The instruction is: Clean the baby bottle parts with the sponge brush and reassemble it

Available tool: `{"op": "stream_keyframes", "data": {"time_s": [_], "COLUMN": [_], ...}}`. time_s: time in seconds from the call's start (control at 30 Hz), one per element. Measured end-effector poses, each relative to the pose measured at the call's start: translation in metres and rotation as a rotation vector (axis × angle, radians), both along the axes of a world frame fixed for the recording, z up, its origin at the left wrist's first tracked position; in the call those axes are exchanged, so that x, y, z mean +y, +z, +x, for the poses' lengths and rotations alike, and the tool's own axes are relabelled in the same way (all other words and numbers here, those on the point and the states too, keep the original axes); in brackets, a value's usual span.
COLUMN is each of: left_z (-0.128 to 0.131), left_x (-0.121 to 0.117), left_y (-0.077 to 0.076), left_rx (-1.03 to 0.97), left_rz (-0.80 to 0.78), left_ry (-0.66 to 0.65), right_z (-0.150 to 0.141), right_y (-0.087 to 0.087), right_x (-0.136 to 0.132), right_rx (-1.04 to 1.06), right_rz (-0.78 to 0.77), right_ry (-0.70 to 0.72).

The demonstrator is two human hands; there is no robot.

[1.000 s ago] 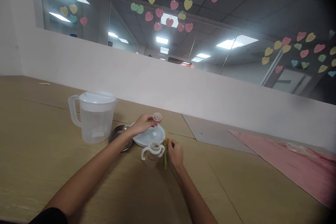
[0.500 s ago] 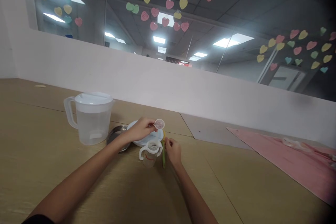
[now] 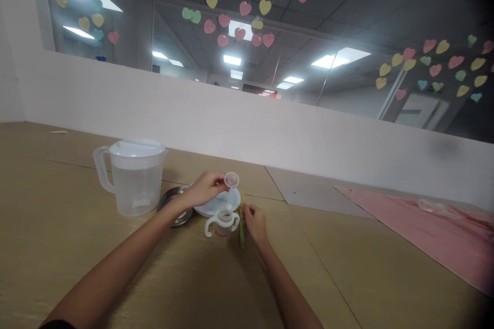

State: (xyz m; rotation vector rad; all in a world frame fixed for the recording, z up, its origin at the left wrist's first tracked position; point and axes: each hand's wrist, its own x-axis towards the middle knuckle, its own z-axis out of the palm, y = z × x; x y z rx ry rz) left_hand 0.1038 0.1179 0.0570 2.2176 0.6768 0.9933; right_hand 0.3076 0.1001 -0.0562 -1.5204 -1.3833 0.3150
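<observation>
"What's changed?"

"Little, we'd say. Our view has dipped a touch. The L hand still pinches a small clear disc w/ pink rings, fingertips pressed together, held up in the air. The R hand is curled, pinching a slim green stick, yellow at its top, upright."

"What's nearest?"

"A clear two-handled sippy cup w/ white collar stands on the worktop, between both hands. Just behind lies a round white lid, overlapping a steel dish. Left of those: a plastic jug w/ white top."

"Further off?"

"To the right, a pink sheet on the worktop. Ahead, a low white wall, then glass w/ pastel paper hearts."
</observation>
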Motion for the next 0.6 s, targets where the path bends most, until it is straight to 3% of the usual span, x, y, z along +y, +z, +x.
{"op": "stream_keyframes", "data": {"time_s": [0.2,0.6], "left_z": [0.0,0.003], "left_x": [-0.004,0.004], "left_y": [0.001,-0.015], "left_rx": [0.064,0.436], "left_rz": [-0.013,0.102], "left_ry": [-0.024,-0.153], "right_z": [-0.002,-0.004], "right_y": [0.002,0.016], "right_x": [-0.001,-0.005], "right_rx": [0.104,0.914], "right_rz": [-0.019,-0.331], "right_ry": [0.031,0.244]}}
